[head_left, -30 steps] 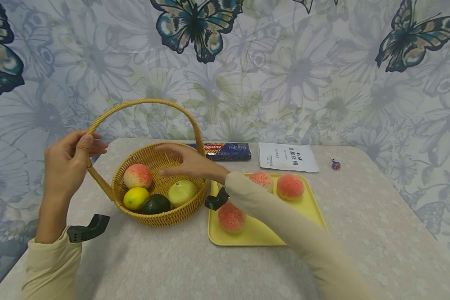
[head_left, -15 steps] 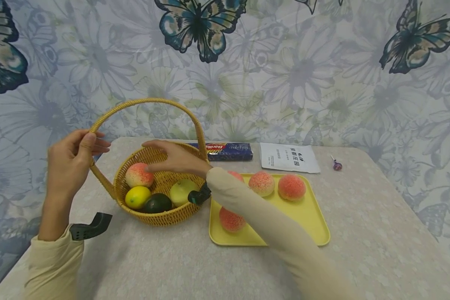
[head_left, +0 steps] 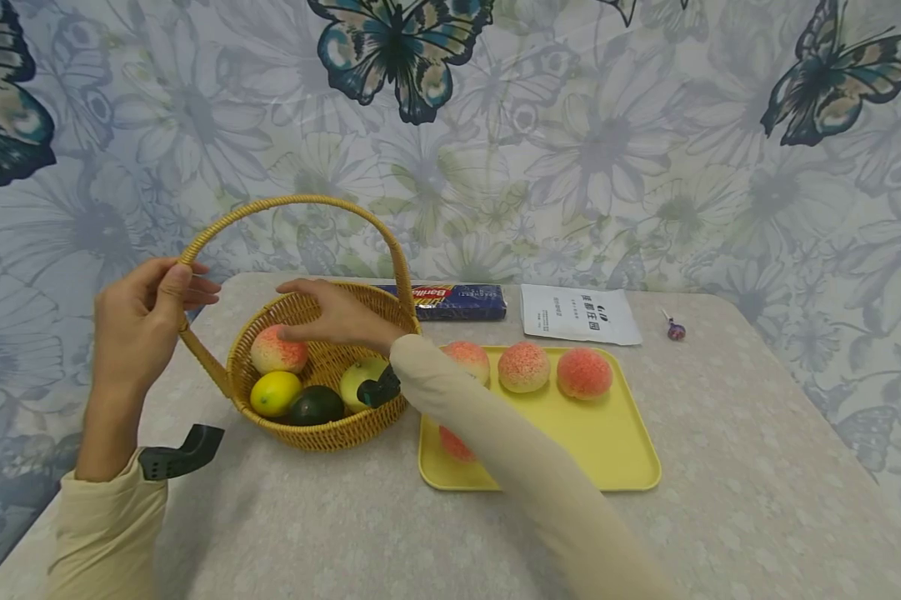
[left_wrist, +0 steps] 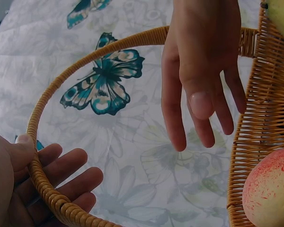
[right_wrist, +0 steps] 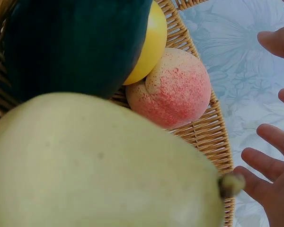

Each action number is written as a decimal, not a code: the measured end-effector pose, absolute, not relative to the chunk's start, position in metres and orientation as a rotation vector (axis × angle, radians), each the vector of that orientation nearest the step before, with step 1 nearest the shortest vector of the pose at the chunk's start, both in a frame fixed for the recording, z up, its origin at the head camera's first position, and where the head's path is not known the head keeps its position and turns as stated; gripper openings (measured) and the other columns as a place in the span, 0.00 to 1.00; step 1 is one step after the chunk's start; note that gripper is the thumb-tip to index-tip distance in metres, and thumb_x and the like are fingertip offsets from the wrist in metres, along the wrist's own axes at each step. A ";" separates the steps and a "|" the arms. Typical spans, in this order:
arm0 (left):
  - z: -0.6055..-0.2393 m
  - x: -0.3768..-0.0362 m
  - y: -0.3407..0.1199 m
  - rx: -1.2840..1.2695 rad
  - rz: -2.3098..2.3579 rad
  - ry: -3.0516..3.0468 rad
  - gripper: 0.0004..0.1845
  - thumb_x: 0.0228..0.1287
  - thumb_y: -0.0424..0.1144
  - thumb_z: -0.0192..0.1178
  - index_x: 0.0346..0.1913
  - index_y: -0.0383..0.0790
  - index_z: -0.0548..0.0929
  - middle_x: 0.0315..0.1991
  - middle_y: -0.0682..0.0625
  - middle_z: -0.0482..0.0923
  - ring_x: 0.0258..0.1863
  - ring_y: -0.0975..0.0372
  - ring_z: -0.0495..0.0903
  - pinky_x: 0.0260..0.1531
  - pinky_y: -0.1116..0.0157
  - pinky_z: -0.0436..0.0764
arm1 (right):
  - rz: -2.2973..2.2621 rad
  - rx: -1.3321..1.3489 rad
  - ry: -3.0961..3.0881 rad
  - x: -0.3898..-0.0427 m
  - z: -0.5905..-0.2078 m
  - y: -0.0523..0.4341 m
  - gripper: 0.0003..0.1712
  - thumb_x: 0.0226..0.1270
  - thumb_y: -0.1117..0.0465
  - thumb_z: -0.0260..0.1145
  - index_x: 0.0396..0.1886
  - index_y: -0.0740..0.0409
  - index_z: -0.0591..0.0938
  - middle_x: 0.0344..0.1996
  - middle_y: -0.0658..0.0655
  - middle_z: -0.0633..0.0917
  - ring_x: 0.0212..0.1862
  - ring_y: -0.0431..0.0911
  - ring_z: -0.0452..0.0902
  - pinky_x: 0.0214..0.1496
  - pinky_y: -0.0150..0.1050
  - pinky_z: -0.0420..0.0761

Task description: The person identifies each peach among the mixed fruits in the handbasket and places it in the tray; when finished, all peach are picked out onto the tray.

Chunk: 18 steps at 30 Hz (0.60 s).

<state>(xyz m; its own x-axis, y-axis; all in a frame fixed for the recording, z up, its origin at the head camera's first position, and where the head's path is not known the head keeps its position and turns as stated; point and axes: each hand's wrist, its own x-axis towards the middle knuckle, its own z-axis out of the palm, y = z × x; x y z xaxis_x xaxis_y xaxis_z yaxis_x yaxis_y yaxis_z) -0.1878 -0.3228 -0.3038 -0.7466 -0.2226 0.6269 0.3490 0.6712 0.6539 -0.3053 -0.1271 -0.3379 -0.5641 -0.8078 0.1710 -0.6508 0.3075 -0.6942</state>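
In the head view, my left hand (head_left: 137,325) holds the side of the basket's arched handle (head_left: 292,201); in the left wrist view the thumb lies over it with fingers behind. My right hand (head_left: 341,317) hovers inside the yellow wicker basket (head_left: 322,437), fingers spread and holding nothing. Its thumb overlaps a red-and-cream peach (head_left: 272,353) in the head view, but the wrist views show a gap between them. Beside that peach sit a lemon (head_left: 275,394), a dark green avocado (head_left: 316,407) and a pale green pear-like fruit (right_wrist: 99,161) with a stem.
Right of the basket lies a yellow tray (head_left: 570,450) bearing several peaches (head_left: 523,367), one partly hidden by the right sleeve. Along the back are a blue Barilla spaghetti box (head_left: 465,303), a white printed packet (head_left: 581,315) and a wrapped lollipop (head_left: 675,331). A patterned wall stands behind.
My right hand has moved left across the basket, toward the peach in it, over the last second. The left hand keeps its place on the handle.
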 end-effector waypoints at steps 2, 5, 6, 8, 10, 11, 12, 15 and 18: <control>-0.304 -0.187 -0.323 -0.097 -1.043 -2.178 0.17 0.74 0.42 0.49 0.49 0.31 0.81 0.31 0.71 0.78 0.31 0.80 0.80 0.34 0.83 0.75 | -1.077 -1.358 2.380 -0.306 -0.339 -0.130 0.38 0.63 0.48 0.67 0.71 0.49 0.65 0.70 0.49 0.66 0.71 0.42 0.59 0.68 0.31 0.61; -0.304 -0.186 -0.322 -0.101 -1.041 -2.174 0.17 0.74 0.42 0.49 0.49 0.32 0.81 0.31 0.71 0.79 0.31 0.80 0.80 0.34 0.83 0.75 | -1.047 -1.385 2.390 -0.305 -0.341 -0.135 0.37 0.64 0.49 0.66 0.71 0.50 0.65 0.69 0.51 0.67 0.71 0.44 0.60 0.68 0.30 0.61; -0.304 -0.186 -0.322 -0.103 -1.041 -2.172 0.17 0.74 0.42 0.49 0.48 0.32 0.81 0.31 0.71 0.79 0.31 0.80 0.80 0.34 0.83 0.75 | -1.030 -1.387 2.398 -0.305 -0.341 -0.137 0.38 0.64 0.49 0.66 0.71 0.50 0.65 0.69 0.51 0.67 0.70 0.44 0.60 0.67 0.29 0.61; -0.305 -0.186 -0.321 -0.108 -1.045 -2.170 0.16 0.74 0.42 0.49 0.48 0.33 0.82 0.31 0.70 0.79 0.31 0.79 0.80 0.34 0.83 0.75 | -1.001 -1.389 2.410 -0.305 -0.342 -0.140 0.38 0.63 0.49 0.67 0.71 0.49 0.65 0.68 0.51 0.67 0.70 0.44 0.61 0.67 0.29 0.62; -0.305 -0.186 -0.321 -0.114 -1.044 -2.168 0.16 0.74 0.42 0.49 0.48 0.33 0.82 0.31 0.70 0.79 0.31 0.79 0.81 0.34 0.83 0.75 | -0.965 -1.385 2.426 -0.305 -0.342 -0.143 0.38 0.63 0.49 0.67 0.71 0.49 0.65 0.68 0.52 0.67 0.69 0.45 0.61 0.66 0.30 0.63; -0.305 -0.186 -0.321 -0.116 -1.044 -2.167 0.16 0.74 0.42 0.49 0.48 0.33 0.82 0.31 0.70 0.79 0.31 0.79 0.81 0.34 0.83 0.75 | -0.945 -1.376 2.437 -0.305 -0.342 -0.144 0.38 0.63 0.48 0.67 0.71 0.48 0.64 0.68 0.52 0.67 0.69 0.45 0.62 0.66 0.30 0.63; -0.305 -0.187 -0.321 -0.118 -1.043 -2.167 0.16 0.74 0.42 0.49 0.48 0.33 0.82 0.31 0.70 0.79 0.31 0.79 0.81 0.34 0.83 0.75 | -0.929 -1.375 2.445 -0.305 -0.342 -0.145 0.38 0.63 0.49 0.67 0.71 0.48 0.64 0.68 0.53 0.67 0.69 0.45 0.62 0.66 0.30 0.63; -0.304 -0.187 -0.321 -0.120 -1.040 -2.165 0.16 0.74 0.41 0.49 0.48 0.33 0.82 0.31 0.70 0.79 0.31 0.79 0.81 0.33 0.83 0.75 | -0.861 -1.350 2.477 -0.305 -0.342 -0.149 0.39 0.63 0.49 0.67 0.71 0.49 0.64 0.68 0.53 0.68 0.69 0.44 0.62 0.66 0.30 0.63; -0.305 -0.187 -0.322 -0.118 -1.043 -2.165 0.16 0.74 0.41 0.49 0.48 0.32 0.82 0.31 0.69 0.79 0.31 0.79 0.81 0.33 0.83 0.75 | -0.793 -1.329 2.506 -0.306 -0.343 -0.152 0.39 0.64 0.50 0.67 0.72 0.49 0.64 0.68 0.52 0.68 0.69 0.43 0.61 0.66 0.29 0.63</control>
